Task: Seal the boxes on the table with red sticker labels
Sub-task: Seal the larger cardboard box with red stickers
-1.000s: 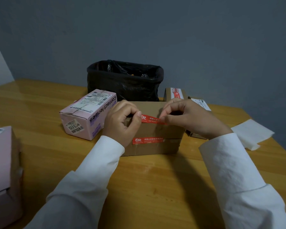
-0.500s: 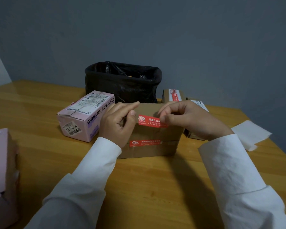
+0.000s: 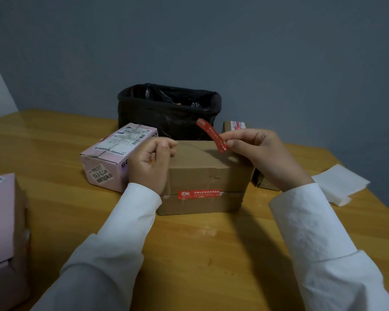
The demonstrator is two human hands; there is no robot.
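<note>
My right hand (image 3: 263,153) pinched a loose red sticker label (image 3: 212,135) between thumb and forefinger, gripping it near its lower end so that the strip slanted up and to the left, in the air above the far right part of the cardboard box (image 3: 206,176). The label's free end stood against the front of the black-lined bin (image 3: 169,111). My left hand (image 3: 152,163) was at the box's near left corner, fingers curled with the thumb meeting the fingertips; I could not tell whether anything was held between them. The two hands were apart, with the bare brown top of the box between them. Both wrists wore white sleeves (image 3: 312,223).

The cardboard box lay directly before me on the wooden table (image 3: 200,254), and a second red sticker label (image 3: 199,194) was already stuck flat across the seam on its front face. Just beside the box on the left, partly behind my left hand, a pink carton (image 3: 112,160) with printed shipping labels sat at an angle. Behind my right hand a small brown box (image 3: 235,125) bearing a red-and-white label showed its top. White backing sheets (image 3: 341,185) lay near the table's right edge, and another pink box (image 3: 2,232) stood at the far left.
</note>
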